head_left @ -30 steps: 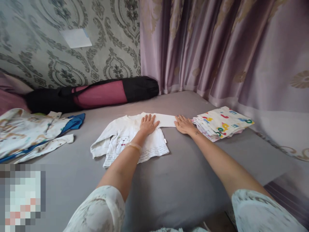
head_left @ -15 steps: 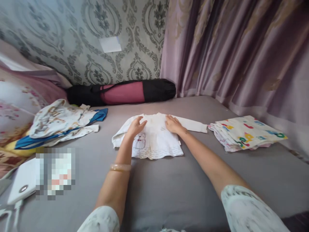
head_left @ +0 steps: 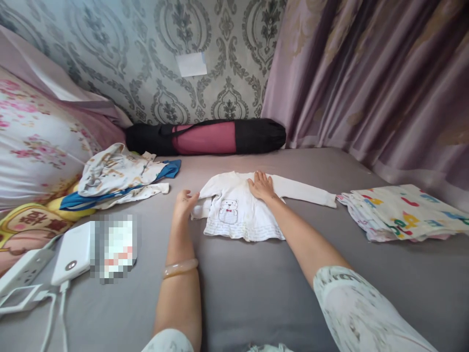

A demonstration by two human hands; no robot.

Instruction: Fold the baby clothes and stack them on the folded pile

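Observation:
A small white long-sleeved top (head_left: 238,205) with a bear picture lies spread on the grey bed sheet. My right hand (head_left: 261,186) rests flat on its upper right part, fingers spread. Beside the bent left sleeve is my left hand (head_left: 184,203), thumb and fingers apart, with a bangle farther down that arm. Whether its fingertips touch the sleeve I cannot tell. The other sleeve reaches straight out toward a stack of folded clothes (head_left: 410,210), whose top piece has colourful letters.
Loose clothes (head_left: 117,173) lie in a heap at the left, by a flowered pillow (head_left: 36,137). Nearer are a white power bank (head_left: 73,254), a blurred-out item (head_left: 119,252) and a power strip (head_left: 27,274) with cables. A black and pink long bag (head_left: 205,138) lines the wall.
My left hand has moved off the top's chest to beside the left sleeve. My right hand stays flat on the top. The view has turned slightly left.

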